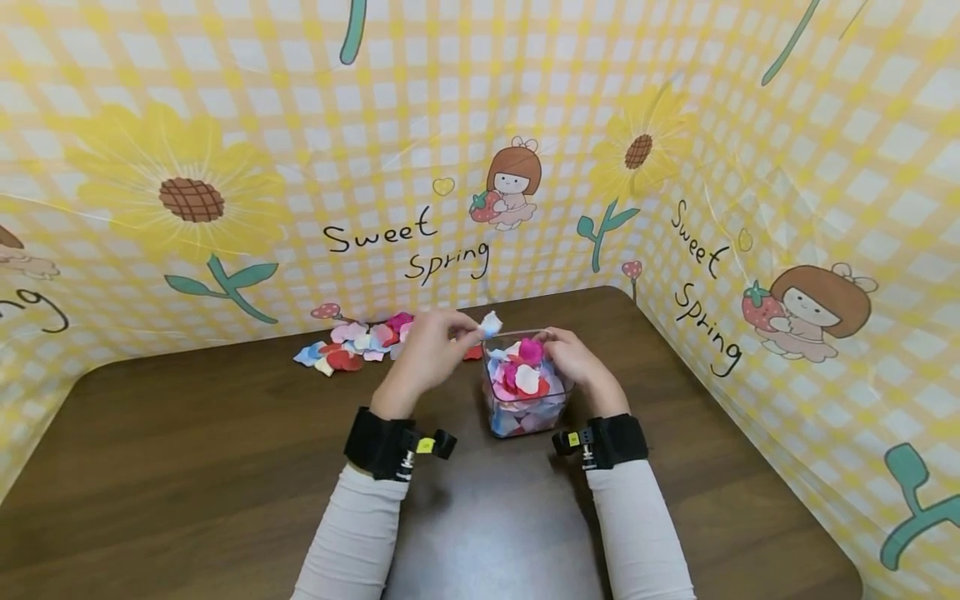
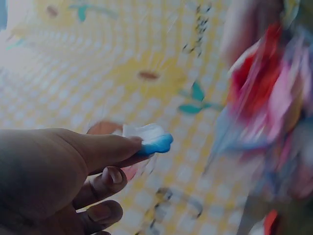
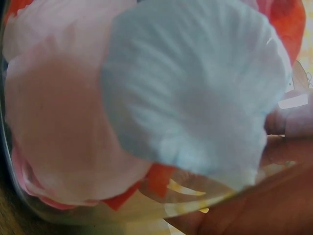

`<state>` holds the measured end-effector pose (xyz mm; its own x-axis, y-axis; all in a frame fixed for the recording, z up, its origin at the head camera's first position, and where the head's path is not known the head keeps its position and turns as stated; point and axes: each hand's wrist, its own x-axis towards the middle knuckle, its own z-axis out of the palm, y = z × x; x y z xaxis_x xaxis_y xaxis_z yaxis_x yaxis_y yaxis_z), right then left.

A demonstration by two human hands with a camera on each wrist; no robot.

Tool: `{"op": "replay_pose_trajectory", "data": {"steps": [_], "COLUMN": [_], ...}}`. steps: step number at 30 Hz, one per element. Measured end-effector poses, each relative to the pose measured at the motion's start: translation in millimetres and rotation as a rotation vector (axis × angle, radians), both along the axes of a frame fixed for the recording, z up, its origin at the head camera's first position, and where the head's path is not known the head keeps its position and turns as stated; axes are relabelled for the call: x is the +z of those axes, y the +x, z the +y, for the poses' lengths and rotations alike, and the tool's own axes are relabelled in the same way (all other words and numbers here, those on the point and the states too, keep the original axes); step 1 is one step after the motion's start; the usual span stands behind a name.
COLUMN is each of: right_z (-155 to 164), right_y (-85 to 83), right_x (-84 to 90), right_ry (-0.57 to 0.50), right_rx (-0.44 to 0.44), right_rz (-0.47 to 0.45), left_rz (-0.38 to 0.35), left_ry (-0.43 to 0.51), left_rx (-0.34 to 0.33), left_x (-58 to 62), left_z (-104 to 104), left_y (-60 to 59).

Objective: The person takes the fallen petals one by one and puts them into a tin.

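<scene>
L hand (image 1: 433, 354) pinches white-blue petal (image 1: 491, 324) by clear box (image 1: 532, 399) rim | R hand (image 1: 576, 358) grips box side | box looks mostly filled | remaining: loose petals (image 1: 363, 340) on worktop (image 1: 225, 442), likely unboxed

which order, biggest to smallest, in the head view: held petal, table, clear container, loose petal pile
1. Table
2. Clear container and loose petal pile: unsure, the left hand hides part of the pile
3. Held petal

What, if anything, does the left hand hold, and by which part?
The left hand pinches one or more white-and-blue petals by one edge.
</scene>
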<state>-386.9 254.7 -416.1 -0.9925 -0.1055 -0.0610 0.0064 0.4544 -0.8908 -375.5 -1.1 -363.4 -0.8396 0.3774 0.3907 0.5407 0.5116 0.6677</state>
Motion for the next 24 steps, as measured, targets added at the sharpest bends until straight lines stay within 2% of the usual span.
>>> {"op": "replay_pose_trajectory", "data": {"steps": [4, 8, 11, 15, 17, 19, 24], "right_z": [-1, -1, -1, 0, 0, 1, 1], "right_y": [0.2, 0.1, -0.5, -1.5, -1.6, -1.2, -1.9], "right_x": [-1.6, -1.9, -1.4, 0.1, 0.5, 0.6, -3.2], "right_ry": [0.000, -0.002, -0.005, -0.005, -0.005, -0.005, 0.003], "right_rx": [0.008, 0.018, 0.016, 0.017, 0.013, 0.007, 0.019], "right_rz": [0.009, 0.014, 0.015, 0.020, 0.020, 0.016, 0.026], "left_rz": [0.001, -0.024, -0.057, -0.072, -0.091, -0.131, -0.228], "left_ry": [-0.041, -0.038, -0.006, -0.026, -0.063, -0.102, -0.183], "left_rx": [-0.069, -0.064, 0.017, 0.220, 0.311, 0.365, 0.408], "left_x": [-9.8, -15.9, -15.0, -20.3, -29.8, -42.6, -78.2], "left_z": [18, 10, -14, -50, -62, -70, -74], "left_y": [2.7, -4.3, -12.5, -24.9, -31.3, -37.5, -48.3]}}
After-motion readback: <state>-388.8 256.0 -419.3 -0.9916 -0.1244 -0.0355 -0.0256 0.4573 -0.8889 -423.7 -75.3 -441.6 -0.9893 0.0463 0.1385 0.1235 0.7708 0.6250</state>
